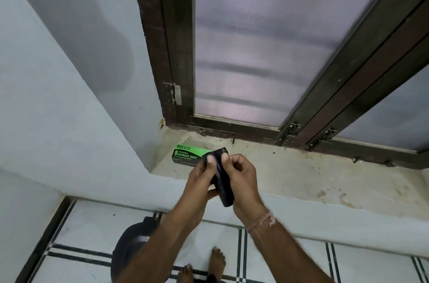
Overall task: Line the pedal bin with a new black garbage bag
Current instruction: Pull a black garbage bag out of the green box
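Both hands hold a tight roll of black garbage bags (223,184) upright over the window ledge. My left hand (201,178) grips its left side, thumb pressed on the upper part. My right hand (242,180) wraps the right side, thumb at the top edge. Behind the roll lies a green and black garbage bag box (186,155) on the ledge, partly hidden by the roll. The dark pedal bin (130,250) stands on the floor below, at the lower left, largely covered by my left forearm.
The stone window ledge (301,180) runs rightward under a dark wooden window frame (176,50) with frosted panes. A pale wall (58,97) closes the left side. My bare feet (209,266) stand on white tiles with black lines.
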`<state>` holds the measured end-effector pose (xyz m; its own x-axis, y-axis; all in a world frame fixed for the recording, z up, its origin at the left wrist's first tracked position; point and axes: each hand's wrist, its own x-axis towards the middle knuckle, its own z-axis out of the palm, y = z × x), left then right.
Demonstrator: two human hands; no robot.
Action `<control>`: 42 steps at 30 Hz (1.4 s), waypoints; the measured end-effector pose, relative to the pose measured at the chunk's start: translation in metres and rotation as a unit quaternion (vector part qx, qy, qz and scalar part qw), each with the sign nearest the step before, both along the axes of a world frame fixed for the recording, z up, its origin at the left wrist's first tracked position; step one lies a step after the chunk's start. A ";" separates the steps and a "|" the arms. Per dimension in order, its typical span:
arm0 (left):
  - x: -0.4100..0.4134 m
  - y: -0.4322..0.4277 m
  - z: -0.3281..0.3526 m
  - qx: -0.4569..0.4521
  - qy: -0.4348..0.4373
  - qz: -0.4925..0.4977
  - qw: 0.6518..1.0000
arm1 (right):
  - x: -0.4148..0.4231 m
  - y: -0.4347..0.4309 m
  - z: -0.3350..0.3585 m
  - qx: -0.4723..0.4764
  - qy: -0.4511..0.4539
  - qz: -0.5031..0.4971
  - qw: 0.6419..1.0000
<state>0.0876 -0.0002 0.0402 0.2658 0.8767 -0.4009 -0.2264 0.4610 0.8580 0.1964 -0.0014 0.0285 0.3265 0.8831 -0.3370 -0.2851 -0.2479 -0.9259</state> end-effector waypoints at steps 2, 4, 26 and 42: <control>0.005 0.000 0.004 -0.054 -0.013 0.057 0.997 | -0.004 -0.001 0.000 -0.024 0.008 -0.026 0.999; 0.005 0.001 0.006 -0.078 -0.021 0.091 0.993 | -0.004 0.000 -0.001 -0.050 0.027 -0.056 0.997; -0.012 -0.001 0.009 -0.067 -0.051 0.058 0.995 | 0.008 -0.008 0.004 0.023 -0.205 0.065 0.976; -0.017 -0.001 0.006 -0.071 -0.055 0.017 0.996 | 0.008 -0.009 0.026 0.010 -0.133 0.139 0.981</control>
